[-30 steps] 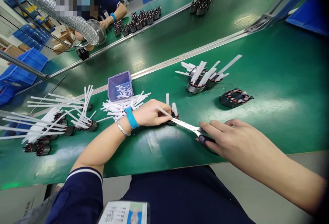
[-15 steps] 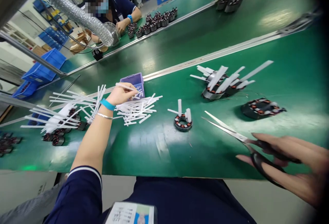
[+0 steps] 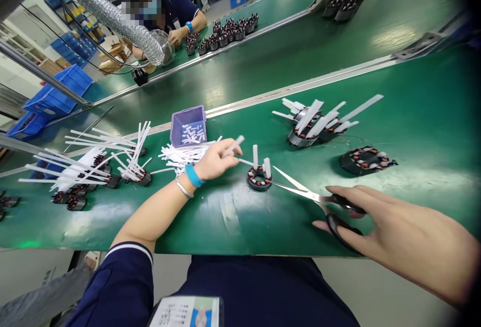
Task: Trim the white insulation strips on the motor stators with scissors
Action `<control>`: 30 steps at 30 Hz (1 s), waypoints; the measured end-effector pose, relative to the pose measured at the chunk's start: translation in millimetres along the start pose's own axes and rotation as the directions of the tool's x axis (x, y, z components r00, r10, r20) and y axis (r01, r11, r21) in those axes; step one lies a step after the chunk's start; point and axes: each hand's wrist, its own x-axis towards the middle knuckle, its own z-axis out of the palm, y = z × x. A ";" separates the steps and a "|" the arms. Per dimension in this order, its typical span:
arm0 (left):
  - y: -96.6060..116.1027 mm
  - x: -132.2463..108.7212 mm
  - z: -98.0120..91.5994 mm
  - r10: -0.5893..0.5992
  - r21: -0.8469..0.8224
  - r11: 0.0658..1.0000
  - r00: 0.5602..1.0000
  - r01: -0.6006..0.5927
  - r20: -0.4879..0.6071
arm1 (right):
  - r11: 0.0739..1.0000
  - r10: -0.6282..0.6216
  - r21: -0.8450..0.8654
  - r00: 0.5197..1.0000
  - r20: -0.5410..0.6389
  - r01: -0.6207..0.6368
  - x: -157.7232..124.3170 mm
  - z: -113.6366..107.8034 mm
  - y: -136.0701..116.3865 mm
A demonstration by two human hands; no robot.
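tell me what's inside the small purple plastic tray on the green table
The purple plastic tray holds short white cut strips, lying loose. Its near wall hides the front of the floor, so anything there is unseen.

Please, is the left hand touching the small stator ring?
Apart: head view shows green belt between the left hand and the small stator ring.

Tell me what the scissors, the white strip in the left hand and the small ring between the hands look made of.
The scissors have bright, mirror-like blades, likely steel, and glossy black handles, probably plastic. The white strip is flat, thin and matte: paper or plastic film, I cannot tell which. The small ring shows a dark grey metal core with copper-coloured wire windings.
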 end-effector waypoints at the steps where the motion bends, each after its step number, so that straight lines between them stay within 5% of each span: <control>1: 1.8 0.7 8.2 0.018 0.052 0.998 0.998 -0.021 0.053 | 1.000 -0.031 0.000 0.999 0.028 0.031 6.6 -4.1 -3.8; 9: 23.5 31.6 27.1 -0.011 0.405 0.905 0.945 -0.130 0.327 | 0.991 -0.109 -0.041 0.959 0.263 0.124 41.1 -16.3 -18.5; 13: 28.7 40.4 25.2 0.000 0.445 0.877 0.926 -0.181 0.377 | 0.942 -0.306 -0.105 0.943 0.128 0.320 46.3 -14.1 -6.8; 18: 33.0 38.1 23.7 0.012 0.439 0.869 0.896 -0.230 0.445 | 0.781 -0.579 -0.302 0.815 -0.024 0.547 55.1 -22.7 -5.7; 23: 25.8 37.4 22.1 0.068 0.393 0.891 0.923 -0.227 0.378 | 0.723 -0.632 -0.388 0.774 -0.040 0.571 57.9 -27.6 -10.9; 26: 22.7 26.9 6.5 0.138 0.291 0.932 0.954 -0.217 0.267 | 0.783 -0.577 -0.349 0.810 -0.100 0.515 56.1 -26.7 -4.6; 30: 18.1 -4.3 -39.5 0.106 0.240 0.963 0.992 -0.120 0.069 | 0.917 -0.395 -0.122 0.904 -0.165 0.379 47.9 -18.7 15.7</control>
